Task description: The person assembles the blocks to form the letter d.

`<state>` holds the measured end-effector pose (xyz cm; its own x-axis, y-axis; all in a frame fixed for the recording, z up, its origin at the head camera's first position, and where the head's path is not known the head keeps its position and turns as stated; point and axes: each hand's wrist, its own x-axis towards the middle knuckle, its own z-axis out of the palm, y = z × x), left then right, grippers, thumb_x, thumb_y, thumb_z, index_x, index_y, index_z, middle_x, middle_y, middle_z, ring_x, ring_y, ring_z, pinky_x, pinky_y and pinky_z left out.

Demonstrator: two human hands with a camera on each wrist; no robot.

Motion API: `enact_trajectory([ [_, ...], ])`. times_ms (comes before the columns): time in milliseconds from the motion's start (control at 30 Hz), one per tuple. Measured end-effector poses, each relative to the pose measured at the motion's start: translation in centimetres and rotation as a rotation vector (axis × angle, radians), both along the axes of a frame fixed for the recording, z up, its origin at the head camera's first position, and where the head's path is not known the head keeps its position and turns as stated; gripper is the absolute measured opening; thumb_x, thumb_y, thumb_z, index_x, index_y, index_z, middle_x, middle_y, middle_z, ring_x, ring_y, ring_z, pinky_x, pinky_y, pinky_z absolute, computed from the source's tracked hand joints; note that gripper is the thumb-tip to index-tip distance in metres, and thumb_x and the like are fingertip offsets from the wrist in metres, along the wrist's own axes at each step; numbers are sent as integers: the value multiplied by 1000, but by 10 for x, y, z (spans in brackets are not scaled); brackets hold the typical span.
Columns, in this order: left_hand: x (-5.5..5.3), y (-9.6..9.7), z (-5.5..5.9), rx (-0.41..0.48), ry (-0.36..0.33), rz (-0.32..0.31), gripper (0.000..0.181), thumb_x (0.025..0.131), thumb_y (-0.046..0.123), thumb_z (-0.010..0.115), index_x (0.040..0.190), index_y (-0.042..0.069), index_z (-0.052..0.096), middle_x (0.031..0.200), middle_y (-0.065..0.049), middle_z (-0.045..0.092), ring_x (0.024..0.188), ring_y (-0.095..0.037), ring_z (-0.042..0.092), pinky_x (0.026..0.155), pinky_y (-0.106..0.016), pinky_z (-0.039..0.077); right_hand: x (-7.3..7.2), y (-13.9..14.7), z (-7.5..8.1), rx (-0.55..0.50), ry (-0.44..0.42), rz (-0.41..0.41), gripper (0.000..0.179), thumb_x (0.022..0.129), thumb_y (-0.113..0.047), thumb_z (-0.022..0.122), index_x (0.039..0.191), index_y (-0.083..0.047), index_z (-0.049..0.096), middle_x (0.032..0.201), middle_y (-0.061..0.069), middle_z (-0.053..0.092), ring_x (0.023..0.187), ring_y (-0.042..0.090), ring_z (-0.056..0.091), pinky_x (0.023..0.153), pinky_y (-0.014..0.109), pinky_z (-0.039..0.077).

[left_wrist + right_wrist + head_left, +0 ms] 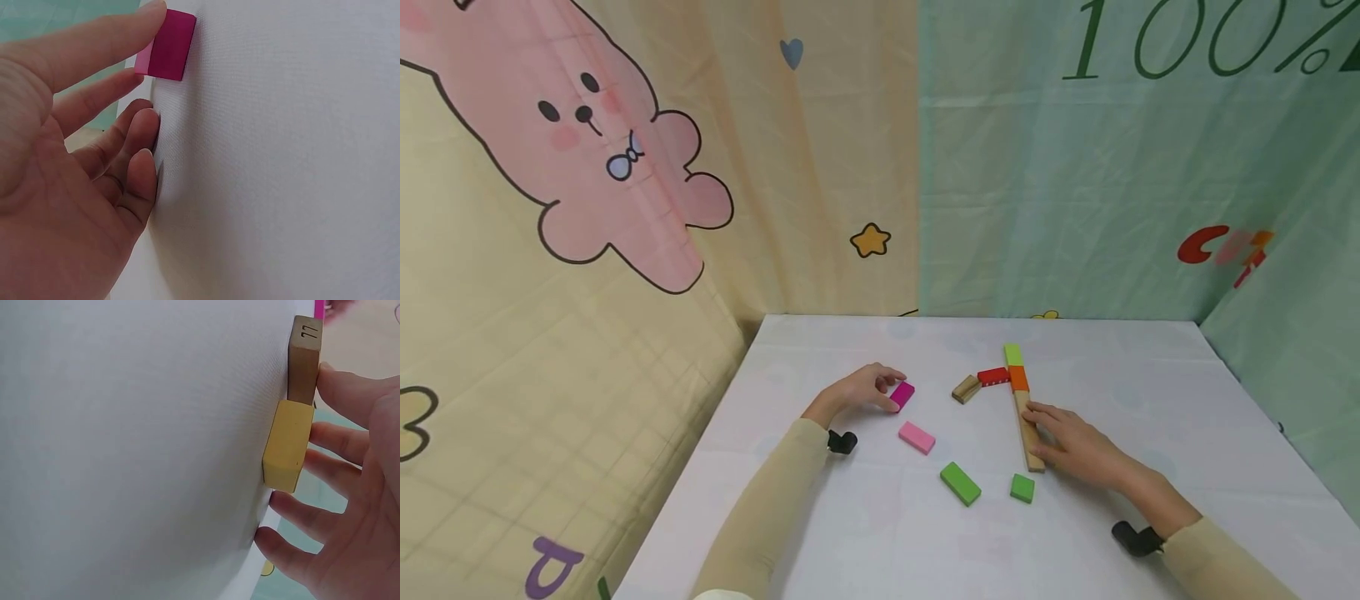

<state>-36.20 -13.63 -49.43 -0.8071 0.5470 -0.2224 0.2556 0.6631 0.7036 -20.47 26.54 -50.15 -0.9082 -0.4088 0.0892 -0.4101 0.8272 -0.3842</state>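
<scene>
My left hand (867,388) pinches a magenta block (903,397) on the white table. In the left wrist view its thumb lies on one side of that magenta block (172,47), with the index fingertip at the lower edge and the other fingers bent beside the tabletop. My right hand (1078,446) touches the right side of a straight row of wooden blocks (1023,417). In the right wrist view, the thumb meets a brown block (304,369) marked 77. Extended fingers lie along a yellow block (289,440) end to end with it.
An orange block (1018,378) and a lime block (1012,355) continue the row at the far end. A red dotted block (993,377) and a tan block (966,389) branch left. Pink (917,438), green (960,483) and small green (1022,488) blocks lie nearer.
</scene>
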Motion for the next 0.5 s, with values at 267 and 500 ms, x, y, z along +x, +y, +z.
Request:
enact_trajectory([
  [267, -1, 1, -1, 18, 28, -3, 56, 83, 24, 85, 135, 23, 64, 119, 0, 57, 105, -21, 52, 87, -35, 48, -2, 2, 0, -11, 12, 10, 65, 94, -32, 73, 148, -5, 50, 154, 18, 42, 136, 44, 41, 102, 60, 42],
  [500, 3, 5, -3, 33, 41, 34, 55, 81, 23, 86, 132, 22, 65, 117, 1, 58, 105, -20, 53, 87, -34, 49, 0, 3, -1, -23, 2, 7, 66, 93, -34, 73, 148, -6, 50, 154, 18, 41, 136, 45, 41, 100, 61, 43],
])
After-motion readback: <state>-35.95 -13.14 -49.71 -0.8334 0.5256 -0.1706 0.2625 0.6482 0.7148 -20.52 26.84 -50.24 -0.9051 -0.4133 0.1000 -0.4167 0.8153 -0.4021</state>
